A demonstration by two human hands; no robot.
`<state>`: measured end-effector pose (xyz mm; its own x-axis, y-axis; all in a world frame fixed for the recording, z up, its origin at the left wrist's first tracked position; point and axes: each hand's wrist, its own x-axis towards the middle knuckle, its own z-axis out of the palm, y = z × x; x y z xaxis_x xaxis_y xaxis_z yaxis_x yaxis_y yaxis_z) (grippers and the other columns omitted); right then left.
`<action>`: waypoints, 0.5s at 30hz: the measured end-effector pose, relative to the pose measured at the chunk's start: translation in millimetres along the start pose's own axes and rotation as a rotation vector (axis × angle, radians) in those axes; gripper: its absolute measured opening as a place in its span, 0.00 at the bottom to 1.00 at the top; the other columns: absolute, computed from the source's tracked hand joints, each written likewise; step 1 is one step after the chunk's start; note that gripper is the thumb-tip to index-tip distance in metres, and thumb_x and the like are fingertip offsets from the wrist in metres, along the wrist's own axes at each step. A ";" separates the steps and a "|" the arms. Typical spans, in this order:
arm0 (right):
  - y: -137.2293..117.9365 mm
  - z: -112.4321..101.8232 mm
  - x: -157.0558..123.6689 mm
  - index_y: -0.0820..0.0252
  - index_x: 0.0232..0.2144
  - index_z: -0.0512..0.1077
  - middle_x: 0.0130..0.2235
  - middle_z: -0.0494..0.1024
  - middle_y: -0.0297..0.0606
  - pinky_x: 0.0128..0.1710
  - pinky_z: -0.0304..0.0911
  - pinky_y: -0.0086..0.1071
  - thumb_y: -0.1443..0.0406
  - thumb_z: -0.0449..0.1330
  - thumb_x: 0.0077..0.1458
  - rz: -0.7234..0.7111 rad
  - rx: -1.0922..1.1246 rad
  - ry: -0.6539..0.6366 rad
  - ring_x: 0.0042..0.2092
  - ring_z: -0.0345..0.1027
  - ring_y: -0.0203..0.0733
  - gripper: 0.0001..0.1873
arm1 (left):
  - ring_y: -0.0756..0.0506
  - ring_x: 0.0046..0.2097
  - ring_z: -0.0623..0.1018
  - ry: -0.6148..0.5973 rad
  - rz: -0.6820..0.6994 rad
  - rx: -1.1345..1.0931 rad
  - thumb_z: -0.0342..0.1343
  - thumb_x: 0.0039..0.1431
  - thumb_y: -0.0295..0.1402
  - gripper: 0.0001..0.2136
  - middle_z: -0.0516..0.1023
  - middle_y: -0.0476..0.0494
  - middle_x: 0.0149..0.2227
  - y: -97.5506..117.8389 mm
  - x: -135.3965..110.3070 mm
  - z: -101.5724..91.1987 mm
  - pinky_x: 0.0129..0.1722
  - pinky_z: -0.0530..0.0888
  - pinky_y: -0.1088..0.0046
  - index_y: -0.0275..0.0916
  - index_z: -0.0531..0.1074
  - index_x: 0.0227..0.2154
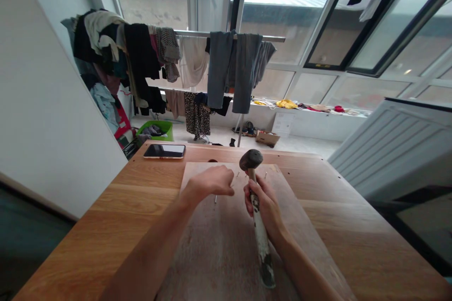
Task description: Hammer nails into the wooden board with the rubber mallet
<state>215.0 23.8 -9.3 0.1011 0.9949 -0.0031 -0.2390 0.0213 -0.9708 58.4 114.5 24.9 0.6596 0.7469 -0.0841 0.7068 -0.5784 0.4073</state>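
My right hand is wrapped round the worn, paint-flecked handle of a mallet. The mallet's dark, rounded head points up and away, and its handle end comes back toward me. Left of it, my left hand is closed over a wooden board, with fingers curled and thumb side toward the mallet. What those fingers pinch, if anything, is hidden. A nail shows just below the left hand. Another nail stands in the board right of the mallet head, and a small nail shows between the hands.
The board lies on a wooden table. A phone rests at the table's far left. Beyond the far edge are a rack of hanging clothes, a green basin and a cardboard box. A white panelled piece stands at the right.
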 end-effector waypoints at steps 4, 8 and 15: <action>-0.9 3.0 -0.9 0.57 0.41 0.67 0.25 0.70 0.25 0.11 0.54 0.23 0.50 0.63 0.54 0.010 -0.001 -0.009 0.16 0.58 0.29 0.20 | 0.47 0.26 0.71 0.070 -0.037 -0.017 0.59 0.49 0.25 0.03 0.74 0.47 0.24 -29.0 -1.4 -16.5 0.27 0.63 0.73 0.37 0.76 0.25; -0.1 2.8 -0.3 0.57 0.42 0.67 0.24 0.70 0.25 0.10 0.53 0.23 0.49 0.64 0.53 0.004 -0.003 -0.004 0.15 0.58 0.29 0.22 | 0.49 0.28 0.72 0.067 -0.037 -0.054 0.57 0.51 0.22 0.06 0.76 0.48 0.26 -41.5 2.3 -13.9 0.28 0.63 0.75 0.36 0.78 0.28; 0.9 -0.2 -0.8 0.57 0.44 0.68 0.24 0.70 0.24 0.11 0.54 0.23 0.49 0.64 0.53 0.003 -0.003 -0.005 0.15 0.58 0.29 0.23 | 0.50 0.26 0.69 0.081 -0.061 -0.078 0.58 0.50 0.21 0.06 0.73 0.50 0.23 -46.3 4.3 -6.8 0.26 0.60 0.75 0.35 0.78 0.27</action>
<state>215.0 23.0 -10.3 0.0960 0.9954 -0.0046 -0.2363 0.0183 -0.9715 26.8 146.6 11.9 0.5912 0.8056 -0.0382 0.7206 -0.5064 0.4736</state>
